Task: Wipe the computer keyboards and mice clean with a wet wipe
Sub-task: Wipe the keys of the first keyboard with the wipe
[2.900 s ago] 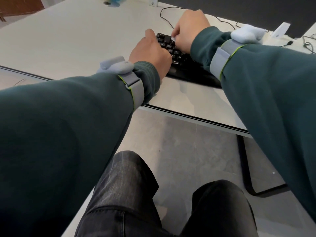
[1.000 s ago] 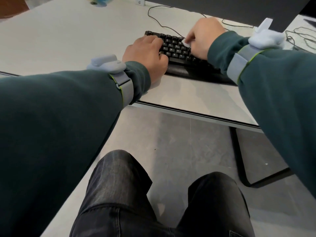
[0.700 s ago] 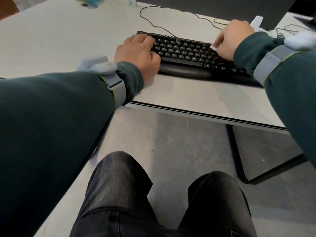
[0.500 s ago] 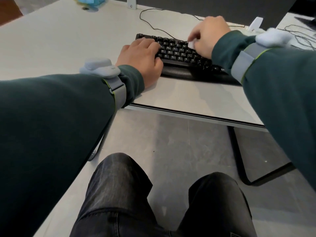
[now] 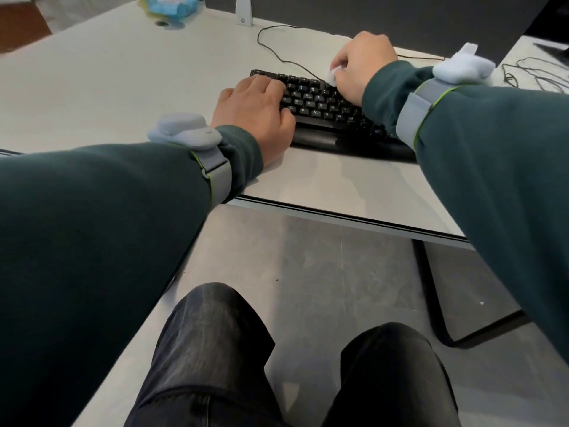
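Observation:
A black keyboard with a wrist rest lies on the pale desk. My left hand lies flat on the keyboard's left end, palm down, holding it still. My right hand is closed on a small white wet wipe and presses it against the keyboard's far edge, near the middle. My right sleeve hides the right part of the keyboard. No mouse is in sight.
A blue wipe pack sits at the desk's far left. A thin black cable runs back from the keyboard toward a dark monitor. More cables lie at the far right. Below the desk edge are my knees and a black desk leg.
My right hand with the wipe swept right along the keys, came back toward the middle, and now sits at the far edge of the keyboard. My left hand has stayed on the left end.

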